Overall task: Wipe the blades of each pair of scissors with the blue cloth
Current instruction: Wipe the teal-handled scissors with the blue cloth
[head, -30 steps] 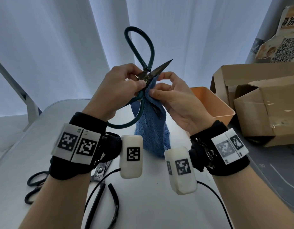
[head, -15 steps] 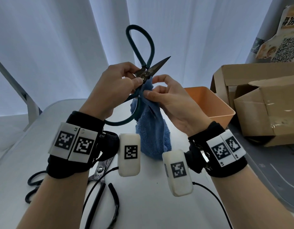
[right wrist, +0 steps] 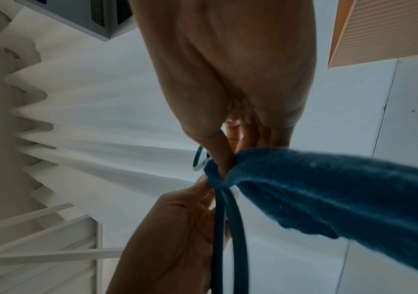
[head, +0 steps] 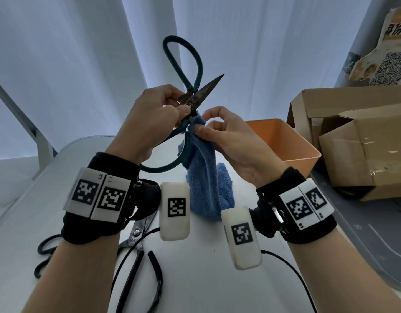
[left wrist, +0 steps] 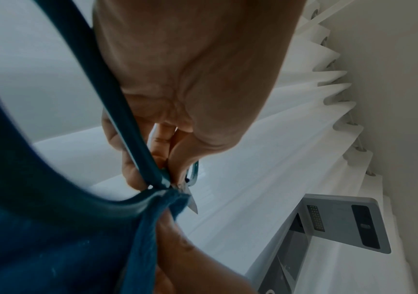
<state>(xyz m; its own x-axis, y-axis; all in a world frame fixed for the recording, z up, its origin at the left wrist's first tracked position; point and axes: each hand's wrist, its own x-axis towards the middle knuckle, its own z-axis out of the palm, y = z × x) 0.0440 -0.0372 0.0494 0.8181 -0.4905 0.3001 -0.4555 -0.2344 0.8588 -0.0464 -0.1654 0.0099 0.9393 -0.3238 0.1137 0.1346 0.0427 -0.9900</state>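
Teal-handled scissors (head: 196, 64) are held up over the table with the blades apart. My left hand (head: 183, 107) grips them at the pivot. One dark, rusty blade (head: 209, 88) points up and to the right, bare. The blue cloth (head: 206, 177) is bunched around the other blade just under the pivot and hangs down to the table. My right hand (head: 201, 126) pinches the cloth there between thumb and fingers. The left wrist view shows a blade tip (left wrist: 194, 208) poking out of the cloth (left wrist: 147, 228). In the right wrist view the cloth (right wrist: 328, 189) trails from the pinching fingers (right wrist: 224, 157).
A second pair of scissors (head: 136, 231) with black loops lies on the white table (head: 206, 279) under my left wrist, and more black handles (head: 154, 272) lie near the front. An orange bin (head: 283, 141) and cardboard boxes (head: 364, 143) stand at the right.
The right hand has slid the cloth left along the blade toward the pivot. The scissors have shifted slightly up and left, and more of the upper blade shows.
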